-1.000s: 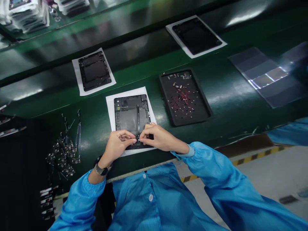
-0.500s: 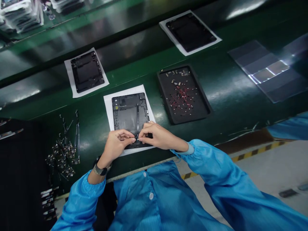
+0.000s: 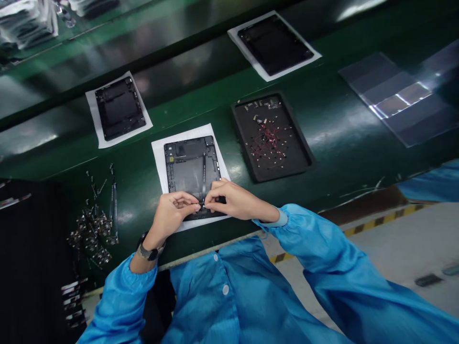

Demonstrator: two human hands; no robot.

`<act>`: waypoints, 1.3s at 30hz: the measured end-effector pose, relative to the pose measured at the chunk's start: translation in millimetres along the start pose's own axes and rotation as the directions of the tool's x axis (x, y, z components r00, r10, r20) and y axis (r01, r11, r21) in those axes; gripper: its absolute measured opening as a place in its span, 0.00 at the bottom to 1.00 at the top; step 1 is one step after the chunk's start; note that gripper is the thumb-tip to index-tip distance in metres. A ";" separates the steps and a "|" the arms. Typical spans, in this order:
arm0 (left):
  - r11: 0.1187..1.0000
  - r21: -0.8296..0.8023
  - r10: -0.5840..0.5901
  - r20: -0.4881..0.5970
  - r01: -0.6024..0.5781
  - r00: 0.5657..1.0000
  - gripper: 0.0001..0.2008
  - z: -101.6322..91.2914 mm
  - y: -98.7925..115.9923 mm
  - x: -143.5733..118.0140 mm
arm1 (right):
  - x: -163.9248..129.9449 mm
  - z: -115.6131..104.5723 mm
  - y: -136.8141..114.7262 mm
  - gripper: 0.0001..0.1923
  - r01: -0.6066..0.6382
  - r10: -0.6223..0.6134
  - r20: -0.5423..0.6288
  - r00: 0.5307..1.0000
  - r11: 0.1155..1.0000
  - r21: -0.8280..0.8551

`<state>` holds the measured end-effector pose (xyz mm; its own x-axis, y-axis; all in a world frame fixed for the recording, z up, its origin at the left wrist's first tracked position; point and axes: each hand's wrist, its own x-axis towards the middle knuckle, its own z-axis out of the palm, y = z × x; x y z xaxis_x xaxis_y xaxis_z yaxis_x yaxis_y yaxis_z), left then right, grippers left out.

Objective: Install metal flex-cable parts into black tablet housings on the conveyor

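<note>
A black tablet back housing (image 3: 184,174) lies on a white sheet (image 3: 159,162) in front of me. Along its right half runs a flat black ribbon cable (image 3: 204,172), which leads down to a small circuit board (image 3: 201,204) at the lower edge. My left hand (image 3: 172,210) pinches the left end of that board between thumb and fingers. From the other side, my right hand (image 3: 229,198) is closed at the board's right end. The fingertips nearly meet and cover most of the small part, so its exact seating is hidden.
A black tray (image 3: 247,157) with red-wired small parts (image 3: 268,141) stands to the right. Circuit boards with ribbon cables (image 3: 95,229) are heaped at left. Two more housings, one left (image 3: 120,110) and one right (image 3: 274,45), lie farther back. Clear plastic sheets (image 3: 398,100) lie far right.
The two housings at the back have shifted left relative to the tray and the front housing. Both hands stay at the small board with hardly any movement. The camera view has shifted slightly.
</note>
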<state>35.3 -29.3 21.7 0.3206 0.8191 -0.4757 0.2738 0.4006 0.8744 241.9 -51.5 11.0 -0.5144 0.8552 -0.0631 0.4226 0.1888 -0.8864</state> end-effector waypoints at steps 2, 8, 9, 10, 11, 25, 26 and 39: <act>1.000 -0.004 -0.003 0.003 0.003 1.000 0.09 -0.4 1.0 -0.1 | 0.1 -0.9 -0.1 0.09 -0.002 0.002 0.003 1.000 1.000 0.012; 1.000 0.009 0.013 -0.031 -0.013 0.999 0.11 -8.4 6.3 -1.3 | -0.2 -2.9 -0.6 0.09 -0.008 0.008 0.000 1.000 0.999 0.045; 1.000 0.019 0.018 -0.039 -0.017 0.999 0.11 -11.3 9.0 -2.7 | -0.4 -3.1 -0.8 0.09 -0.009 0.010 -0.005 1.000 0.999 0.050; 0.999 0.030 0.022 -0.052 -0.020 0.998 0.11 -14.6 12.2 -4.9 | -0.5 -3.2 -1.1 0.10 -0.011 0.012 -0.008 1.000 0.998 0.056; 0.999 0.044 0.027 -0.069 -0.024 0.997 0.11 -18.4 15.6 -8.0 | -0.7 -3.2 -1.4 0.10 -0.013 0.014 -0.010 1.000 0.998 0.063; 0.967 0.247 0.090 -0.544 0.057 0.834 0.11 -65.1 -36.1 -83.8 | -0.9 0.1 2.2 0.10 0.006 -0.005 -0.022 1.000 0.998 0.068; 0.950 0.303 0.113 -0.545 0.069 0.831 0.10 -65.1 -40.3 -85.3 | -0.7 0.3 2.4 0.10 0.006 -0.004 -0.020 1.000 0.998 0.066; 0.711 0.702 0.355 -0.399 0.033 0.845 0.06 -92.5 -31.2 -76.7 | -2.2 -6.5 -3.3 0.11 0.124 -0.133 -0.088 0.987 0.988 -0.096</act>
<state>-81.8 -66.7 39.8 0.0063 0.9986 -0.0532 0.8421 0.0234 0.5389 246.5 -50.9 17.0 -0.4983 0.8617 0.0957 0.4250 0.3390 -0.8393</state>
